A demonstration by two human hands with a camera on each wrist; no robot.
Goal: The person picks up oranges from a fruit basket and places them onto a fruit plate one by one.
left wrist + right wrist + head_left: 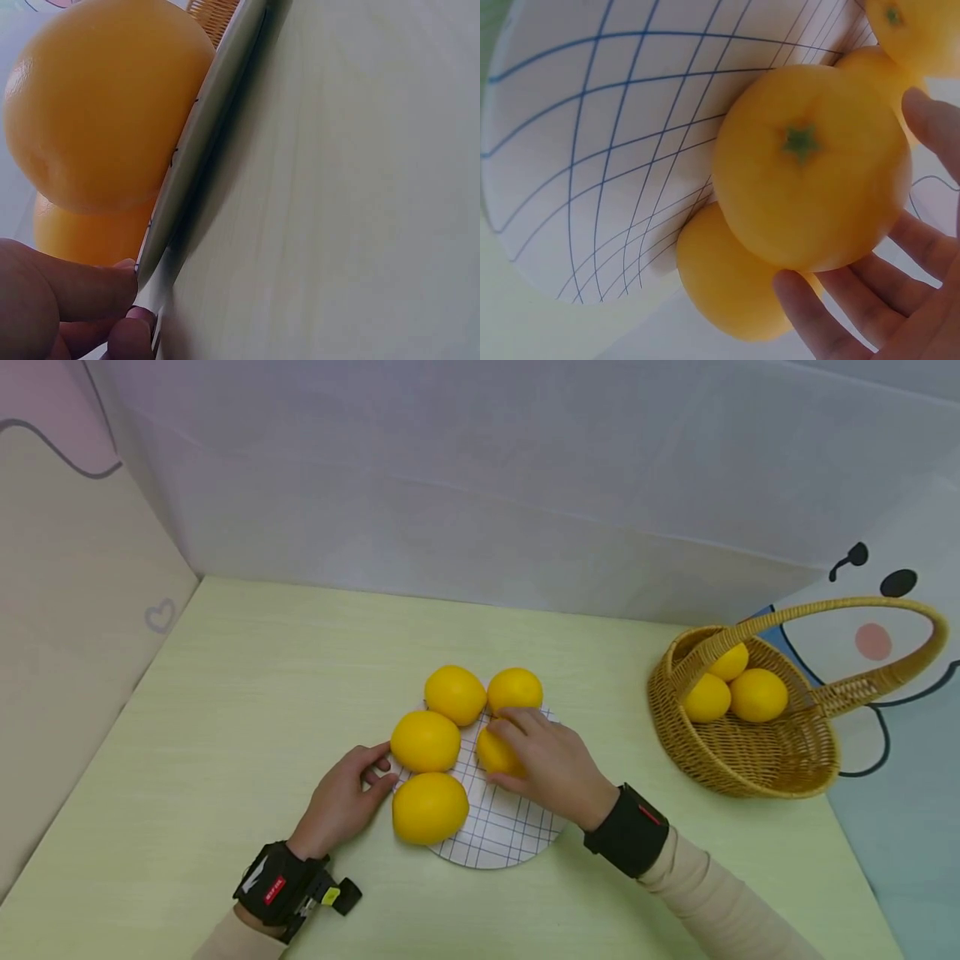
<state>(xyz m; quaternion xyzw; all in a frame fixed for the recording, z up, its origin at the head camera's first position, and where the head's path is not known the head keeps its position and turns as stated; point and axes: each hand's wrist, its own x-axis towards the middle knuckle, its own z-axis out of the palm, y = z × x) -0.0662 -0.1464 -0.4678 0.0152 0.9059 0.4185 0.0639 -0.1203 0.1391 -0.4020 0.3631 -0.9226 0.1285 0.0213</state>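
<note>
A round white plate [495, 835] with a blue grid pattern lies on the table with several yellow-orange oranges on it. My left hand [347, 802] is at its left edge, pinching the rim between thumb and fingers [97, 292]. Close by are a front-left orange [430, 808] and a middle-left orange [425, 742]. Over the plate, my right hand [551, 762] has its fingers curled around another orange [810, 169], whose green stem mark faces the wrist camera. Behind that fruit sit a back-right orange [515, 688] and a back-left orange [455, 695].
On the right side of the table stands a wicker basket [750, 777] with a tall arched handle [847, 603]. It holds 3 oranges [759, 695]. A pale wall [450, 485] rises behind the light wooden table [262, 677].
</note>
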